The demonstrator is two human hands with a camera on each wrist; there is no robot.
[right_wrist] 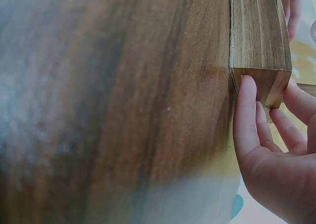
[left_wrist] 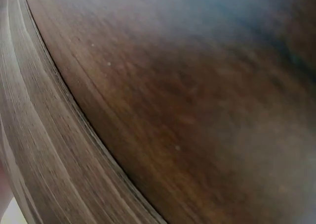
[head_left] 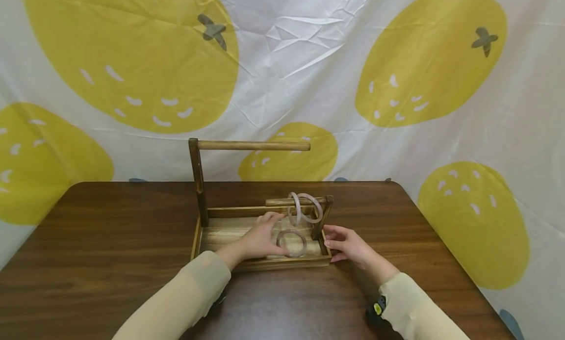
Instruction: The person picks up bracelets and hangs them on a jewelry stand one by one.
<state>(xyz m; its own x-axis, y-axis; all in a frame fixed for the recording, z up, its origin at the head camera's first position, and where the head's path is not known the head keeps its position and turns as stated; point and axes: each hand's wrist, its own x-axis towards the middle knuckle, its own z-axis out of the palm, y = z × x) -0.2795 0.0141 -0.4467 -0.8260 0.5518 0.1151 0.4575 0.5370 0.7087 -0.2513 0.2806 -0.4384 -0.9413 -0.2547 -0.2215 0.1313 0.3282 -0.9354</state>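
A wooden tray stand (head_left: 282, 265) sits on the table, with a tall post and bar at its left and a low post and bar at its right. Two pale bangles (head_left: 317, 210) hang on the low bar. In the tray is another bangle (head_left: 304, 247). My left hand (head_left: 260, 239) reaches over the front wall, fingers and thumb spread around this bangle's left side; the thumb tip is by its lower edge, though contact is unclear. At the tray's right end, my right hand (head_left: 350, 247) touches the outer wall with extended fingers (right_wrist: 245, 110).
The dark wooden table (head_left: 110, 237) reaches back to a white cloth (head_left: 309, 85) printed with yellow fruit. The tall bar (head_left: 253, 145) juts rightward above the tray. In the left wrist view, the tray's front wall (left_wrist: 44, 120) runs along the table.
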